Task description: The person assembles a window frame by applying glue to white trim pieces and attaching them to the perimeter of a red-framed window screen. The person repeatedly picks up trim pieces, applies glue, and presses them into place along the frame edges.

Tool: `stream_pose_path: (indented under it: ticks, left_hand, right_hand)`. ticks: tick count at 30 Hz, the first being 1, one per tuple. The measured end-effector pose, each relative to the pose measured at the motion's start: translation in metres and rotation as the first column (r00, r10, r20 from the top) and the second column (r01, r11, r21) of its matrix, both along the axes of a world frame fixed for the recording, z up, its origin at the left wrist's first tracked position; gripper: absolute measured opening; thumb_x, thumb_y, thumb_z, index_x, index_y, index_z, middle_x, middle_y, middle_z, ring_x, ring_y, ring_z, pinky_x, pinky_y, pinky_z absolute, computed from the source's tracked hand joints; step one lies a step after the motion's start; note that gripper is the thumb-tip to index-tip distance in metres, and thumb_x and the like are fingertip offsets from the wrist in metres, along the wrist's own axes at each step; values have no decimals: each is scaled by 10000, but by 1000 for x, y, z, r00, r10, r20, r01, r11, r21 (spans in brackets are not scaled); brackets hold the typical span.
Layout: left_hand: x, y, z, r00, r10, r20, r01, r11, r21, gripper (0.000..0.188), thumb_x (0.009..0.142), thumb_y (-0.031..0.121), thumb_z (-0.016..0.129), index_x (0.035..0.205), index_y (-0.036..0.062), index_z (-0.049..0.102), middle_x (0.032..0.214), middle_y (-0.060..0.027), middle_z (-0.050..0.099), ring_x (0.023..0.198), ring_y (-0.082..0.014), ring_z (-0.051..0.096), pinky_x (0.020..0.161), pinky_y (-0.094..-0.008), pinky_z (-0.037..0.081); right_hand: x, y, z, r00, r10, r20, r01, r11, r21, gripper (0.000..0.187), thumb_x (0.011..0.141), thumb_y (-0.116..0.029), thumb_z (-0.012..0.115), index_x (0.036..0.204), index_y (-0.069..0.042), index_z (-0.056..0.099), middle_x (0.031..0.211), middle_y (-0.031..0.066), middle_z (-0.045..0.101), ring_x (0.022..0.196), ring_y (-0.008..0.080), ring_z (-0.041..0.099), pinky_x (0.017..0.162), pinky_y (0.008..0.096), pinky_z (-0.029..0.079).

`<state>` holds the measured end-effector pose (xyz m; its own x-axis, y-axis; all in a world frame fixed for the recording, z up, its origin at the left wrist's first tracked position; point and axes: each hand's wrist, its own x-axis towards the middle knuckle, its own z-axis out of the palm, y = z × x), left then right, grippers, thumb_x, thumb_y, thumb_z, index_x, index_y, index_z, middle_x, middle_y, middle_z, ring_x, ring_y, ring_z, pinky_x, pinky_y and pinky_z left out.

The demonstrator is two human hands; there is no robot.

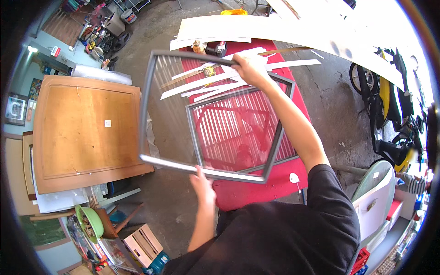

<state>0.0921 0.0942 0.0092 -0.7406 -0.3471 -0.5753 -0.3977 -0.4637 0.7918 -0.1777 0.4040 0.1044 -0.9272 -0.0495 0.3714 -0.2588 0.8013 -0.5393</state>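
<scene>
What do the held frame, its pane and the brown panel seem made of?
Frame: probably dark-coated metal, from its slim bars and sheen. Pane: clear, glossy glass or plastic, showing striped reflections. Brown panel: likely varnished wood or veneer, from its mottled tone and moulded border.

The frame is dark grey, the table top red.

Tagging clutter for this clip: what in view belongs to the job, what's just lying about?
Likely the job:
gray-framed clear pane, right hand gripping, left hand at lower edge
second gray frame on red table
tape measure, white strips

Likely just lying about:
brown wooden panel
yellow-and-black motorcycle
white bucket
</scene>
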Motion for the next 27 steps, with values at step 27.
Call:
stream_pose_path:
  ticks: [27]
  left_hand:
    - [-358,138,-104,197,-940,278,291,-215,-932,394,871,287,757,1234,147,688,1033,-154,712,1012,-370,673,872,-462,520]
  right_hand:
    - [329,-214,-169,217,-534,817,936,-125,-330,264,919,-170,698,1048,21,569,829,110,657,680,169,626,570,351,531]
